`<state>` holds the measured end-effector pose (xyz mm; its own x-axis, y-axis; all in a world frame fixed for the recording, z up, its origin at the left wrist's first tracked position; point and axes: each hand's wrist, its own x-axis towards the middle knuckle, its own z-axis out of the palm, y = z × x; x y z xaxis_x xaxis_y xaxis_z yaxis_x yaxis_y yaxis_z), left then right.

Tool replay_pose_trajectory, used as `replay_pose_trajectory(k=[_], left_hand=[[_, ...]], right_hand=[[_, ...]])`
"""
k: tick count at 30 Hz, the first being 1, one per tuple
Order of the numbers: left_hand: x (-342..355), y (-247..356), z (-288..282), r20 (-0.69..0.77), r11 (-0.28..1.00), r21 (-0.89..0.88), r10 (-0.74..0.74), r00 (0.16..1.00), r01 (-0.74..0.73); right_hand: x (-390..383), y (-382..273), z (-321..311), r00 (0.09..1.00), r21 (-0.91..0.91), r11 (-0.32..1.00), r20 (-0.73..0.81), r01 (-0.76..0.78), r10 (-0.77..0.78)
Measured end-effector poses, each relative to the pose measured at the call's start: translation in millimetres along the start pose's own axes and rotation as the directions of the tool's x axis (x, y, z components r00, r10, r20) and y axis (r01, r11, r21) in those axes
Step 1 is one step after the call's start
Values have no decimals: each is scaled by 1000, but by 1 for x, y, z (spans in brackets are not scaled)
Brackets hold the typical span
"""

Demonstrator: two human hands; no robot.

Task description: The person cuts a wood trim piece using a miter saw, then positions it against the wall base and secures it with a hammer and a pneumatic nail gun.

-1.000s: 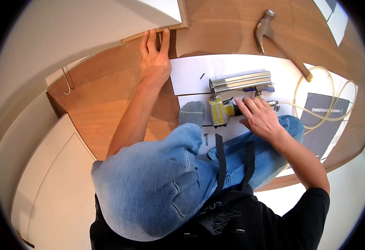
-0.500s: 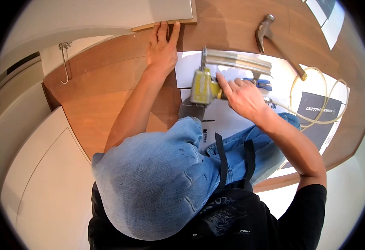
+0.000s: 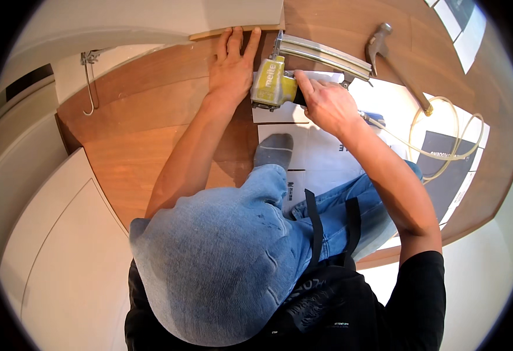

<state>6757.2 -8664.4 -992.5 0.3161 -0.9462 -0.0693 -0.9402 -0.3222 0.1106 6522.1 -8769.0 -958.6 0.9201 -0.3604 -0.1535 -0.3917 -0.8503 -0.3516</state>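
Note:
My left hand lies with its fingers stretched forward, the tips against a thin wooden strip along the foot of a white panel. In my right hand is a yellow and silver nail gun, gripped by its handle with the index finger near the trigger. Its nose is close to the strip's right part; whether it touches cannot be made out. The long silver magazine slants off to the right, and a clear air hose trails from the handle end.
A claw hammer lies at the far right on the wood floor. White printed cardboard is spread beneath my right arm, with a blue object on it. A metal hook hangs at the left.
My right hand has carried the nail gun forward and left, bringing its nose nearer the strip. The left hand keeps its place against the strip.

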Motion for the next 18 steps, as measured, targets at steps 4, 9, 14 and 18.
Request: replay_pose_trajectory(k=[4, 9, 14, 18], left_hand=[[-2, -1, 2, -23, 1000, -15, 1, 1000, -1], [-1, -2, 5, -18, 999, -43, 2, 1000, -3], [-1, -1, 4, -11, 999, -52, 3, 1000, -4], [-1, -1, 3, 1, 999, -53, -5, 1000, 5]], right_hand=[[1, -2, 1, 1000, 10, 1000, 7, -11, 11], [1, -3, 0, 1000, 26, 999, 3, -21, 21], [0, 1, 1, 1000, 13, 1000, 18, -23, 22], [1, 1, -1, 1000, -4, 1000, -5, -4, 4]])
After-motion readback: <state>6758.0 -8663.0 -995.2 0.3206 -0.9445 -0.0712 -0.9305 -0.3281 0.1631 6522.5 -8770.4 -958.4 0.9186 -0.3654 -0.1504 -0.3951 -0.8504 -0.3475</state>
